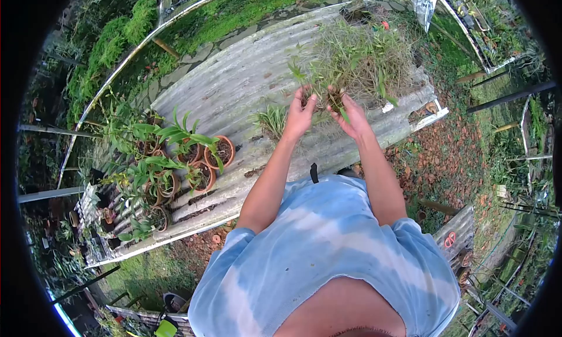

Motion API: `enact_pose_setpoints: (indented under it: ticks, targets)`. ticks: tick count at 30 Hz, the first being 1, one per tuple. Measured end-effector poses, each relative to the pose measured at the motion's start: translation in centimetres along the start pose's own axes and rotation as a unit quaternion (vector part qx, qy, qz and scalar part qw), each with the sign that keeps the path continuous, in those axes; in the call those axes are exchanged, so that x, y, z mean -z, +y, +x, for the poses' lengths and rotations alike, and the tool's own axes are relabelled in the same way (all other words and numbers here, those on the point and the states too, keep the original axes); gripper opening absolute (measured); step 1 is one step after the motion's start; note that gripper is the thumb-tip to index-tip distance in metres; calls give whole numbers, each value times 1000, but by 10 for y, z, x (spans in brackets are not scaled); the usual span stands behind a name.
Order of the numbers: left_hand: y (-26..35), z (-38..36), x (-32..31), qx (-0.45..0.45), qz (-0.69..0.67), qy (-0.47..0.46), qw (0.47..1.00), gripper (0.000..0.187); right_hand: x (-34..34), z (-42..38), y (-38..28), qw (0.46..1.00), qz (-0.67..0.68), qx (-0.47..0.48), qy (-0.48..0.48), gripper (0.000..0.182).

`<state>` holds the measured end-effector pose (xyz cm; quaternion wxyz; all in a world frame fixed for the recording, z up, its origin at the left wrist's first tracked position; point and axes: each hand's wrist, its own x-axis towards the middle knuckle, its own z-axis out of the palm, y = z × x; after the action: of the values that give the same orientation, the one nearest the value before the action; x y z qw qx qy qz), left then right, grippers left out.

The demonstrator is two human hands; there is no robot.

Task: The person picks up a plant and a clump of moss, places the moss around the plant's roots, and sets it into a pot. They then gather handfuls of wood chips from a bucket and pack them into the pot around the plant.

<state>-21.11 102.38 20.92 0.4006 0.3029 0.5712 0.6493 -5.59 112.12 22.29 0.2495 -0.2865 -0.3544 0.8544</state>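
Over the corrugated table (234, 73), my left hand (301, 111) pinches a small plant clump (308, 96) with brown roots and green leaves. Close beside it on the right, my right hand (351, 115) has its fingers closed round another rooted clump (335, 97), with a green leaf hanging below. Just beyond both hands lies a large tangled heap of thin-leaved plants (369, 56). A smaller grassy tuft (272, 123) rests on the table to the left of my left hand.
Several terracotta pots (221, 152) with leafy plants stand at the table's left end. A white bag (425, 8) hangs at the upper right. Red-handled scissors (450, 239) lie on a grey sheet at the lower right. Brown leaf litter (436, 161) covers the ground to the right.
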Motion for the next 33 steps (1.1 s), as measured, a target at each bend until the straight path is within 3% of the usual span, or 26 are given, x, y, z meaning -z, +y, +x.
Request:
enact_pose_setpoints:
  ticks: [5, 8, 11, 14, 15, 18, 21, 24, 25, 26, 28, 31, 33]
  targets:
    - [-21, 14, -22, -53, 4, -96, 994, 45, -8, -38, -10, 998, -4, 11, 68, 36]
    - [-19, 18, -34, -156, 226, -106, 956, 45, 9, -52, -5, 987, -10, 67, 145, 34]
    - [19, 11, -54, -57, -10, -114, 992, 41, 21, -69, -8, 959, -64, 127, 245, 36]
    - [25, 23, -63, -75, -81, -117, 987, 34, 45, -70, -19, 889, -277, 128, 341, 34]
    - [24, 27, -66, -89, -109, -119, 983, 31, 50, -65, -17, 859, -313, 168, 368, 34]
    - [12, 43, -63, -88, -36, -120, 988, 30, 38, -45, -45, 915, -262, 45, 305, 39]
    - [20, 53, -54, -124, -25, -56, 990, 28, 56, 10, -47, 924, -288, 115, 224, 42]
    - [18, 51, -26, -112, -31, 0, 993, 29, 9, 21, -77, 979, -41, 140, 140, 46]
    - [20, 49, -16, -103, -34, 14, 994, 29, 15, 42, -76, 986, -23, 123, 106, 47]
    - [21, 45, -9, -107, -29, 31, 993, 26, 25, 55, -73, 981, -131, 54, 133, 46]
    - [22, 35, 4, -115, -17, 60, 991, 21, 8, 58, -86, 920, -339, -77, 183, 46]
    - [17, 20, 25, -86, 12, 56, 995, 29, 4, 71, -79, 847, -494, -3, 194, 46]
    - [15, 9, 36, -85, 33, 62, 994, 30, -9, 66, -76, 876, -453, 41, 159, 43]
